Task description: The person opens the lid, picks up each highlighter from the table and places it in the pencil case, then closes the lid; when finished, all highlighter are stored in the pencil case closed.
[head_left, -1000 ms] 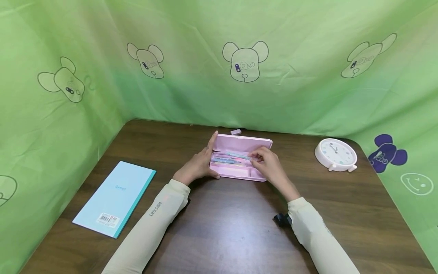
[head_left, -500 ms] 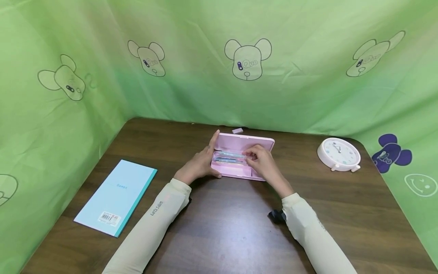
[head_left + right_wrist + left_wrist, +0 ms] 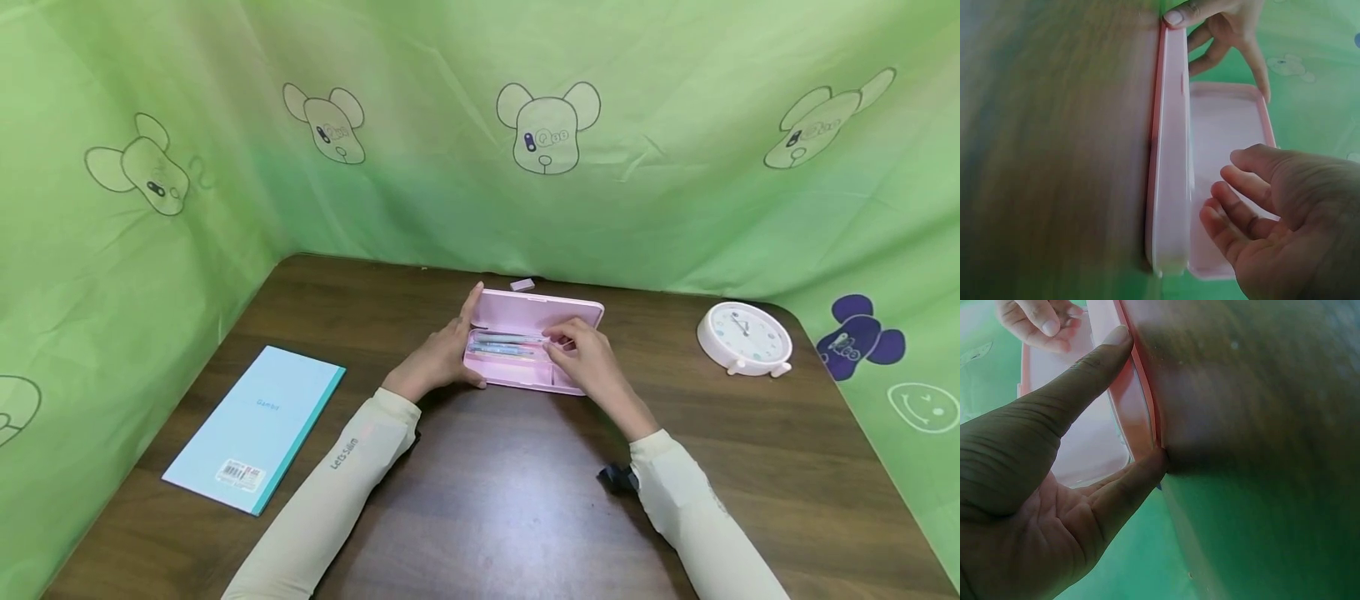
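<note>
An open pink pencil case (image 3: 510, 379) stands on the dark wooden table, its lid (image 3: 517, 310) tilted up at the back. Several slim pens or pencils (image 3: 504, 350) lie side by side in its long compartment. My left hand (image 3: 437, 358) holds the left end of the case, thumb at the front edge and a finger up against the lid. Over the right part of the case hovers my right hand (image 3: 587, 360), fingers loosely bent. In the right wrist view nothing shows between those fingers (image 3: 1235, 209).
Behind the case lies a small pale pink eraser-like block (image 3: 522, 284). A light blue notebook (image 3: 255, 425) lies at the left of the table. A white round clock (image 3: 744, 337) is at the back right. Green printed cloth (image 3: 420, 200) hangs around the table.
The light blue pen under my right fingers now lies in line with the others. My right hand went slightly left, then back right. My left hand stays on the case.
</note>
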`<state>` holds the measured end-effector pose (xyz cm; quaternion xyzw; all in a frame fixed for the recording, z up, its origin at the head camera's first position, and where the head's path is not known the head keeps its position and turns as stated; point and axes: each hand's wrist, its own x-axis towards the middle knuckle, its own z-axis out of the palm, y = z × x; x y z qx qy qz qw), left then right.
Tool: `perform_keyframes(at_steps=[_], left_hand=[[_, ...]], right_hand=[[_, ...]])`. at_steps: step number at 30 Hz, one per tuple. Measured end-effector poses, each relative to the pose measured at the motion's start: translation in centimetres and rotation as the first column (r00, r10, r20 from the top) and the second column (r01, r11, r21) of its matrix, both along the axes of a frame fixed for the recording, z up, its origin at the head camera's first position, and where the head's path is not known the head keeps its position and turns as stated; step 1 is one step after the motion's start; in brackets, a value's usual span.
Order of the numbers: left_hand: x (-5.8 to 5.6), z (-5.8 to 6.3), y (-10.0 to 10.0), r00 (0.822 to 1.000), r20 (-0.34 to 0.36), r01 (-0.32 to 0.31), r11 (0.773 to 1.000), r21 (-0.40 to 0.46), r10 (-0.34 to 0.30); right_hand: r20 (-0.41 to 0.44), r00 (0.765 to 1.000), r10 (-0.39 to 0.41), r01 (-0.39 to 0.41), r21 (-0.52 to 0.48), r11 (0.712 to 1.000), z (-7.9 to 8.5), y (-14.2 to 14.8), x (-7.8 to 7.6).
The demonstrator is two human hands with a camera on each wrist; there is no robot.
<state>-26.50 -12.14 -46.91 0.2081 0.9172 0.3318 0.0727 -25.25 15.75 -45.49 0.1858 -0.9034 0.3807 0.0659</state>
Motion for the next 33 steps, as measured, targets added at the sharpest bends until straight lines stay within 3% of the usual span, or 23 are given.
perform_keyframes(at_steps=[4,5,7,10,14,18,22,25,33], left_hand=[[-0.1,-0.2,0.0,1.0,0.022,-0.01,1.0,0.004,0.009],[-0.4,-0.7,-0.1,1.0,0.017,-0.011,1.0,0.007,0.011],[0.4,0.6,0.0,0.999,0.046,-0.014,1.0,0.009,0.014],[-0.2,-0.9,-0.4,1.0,0.017,-0.009,1.0,0.015,0.009],[-1.3,-2.8,-0.6,1.0,-0.011,-0.009,1.0,0.02,0.009],[-0.4,-0.9,-0.1,1.0,0.009,-0.004,1.0,0.015,0.003],[1.0,1.4,0.4,0.999,0.045,-0.006,1.0,0.01,0.006],[1.3,1.8,0.6,0.999,0.042,-0.014,1.0,-0.005,0.014],[1.5,1.8,0.9,0.999,0.01,-0.034,0.999,0.012,0.034]], right_hand=[[-0.017,1.0,-0.011,0.011,0.019,1.0,-0.1,1.5,0.6],[-0.028,0.999,-0.018,0.019,0.028,0.999,-0.1,1.9,0.8],[-0.049,0.998,-0.036,0.038,0.045,0.998,-0.1,3.0,1.1],[-0.066,0.995,-0.073,0.076,0.044,0.996,-0.2,4.9,1.3],[0.015,0.99,-0.142,0.141,0.02,0.99,-0.2,7.1,1.3],[0.234,0.966,-0.109,0.141,-0.121,0.983,-0.4,7.7,0.9],[0.405,0.914,-0.002,0.141,-0.313,0.939,-0.5,6.9,0.5],[0.432,0.901,0.032,0.14,-0.36,0.923,-0.5,6.3,0.4],[0.408,0.911,0.062,0.107,-0.379,0.919,-0.7,5.9,0.3]])
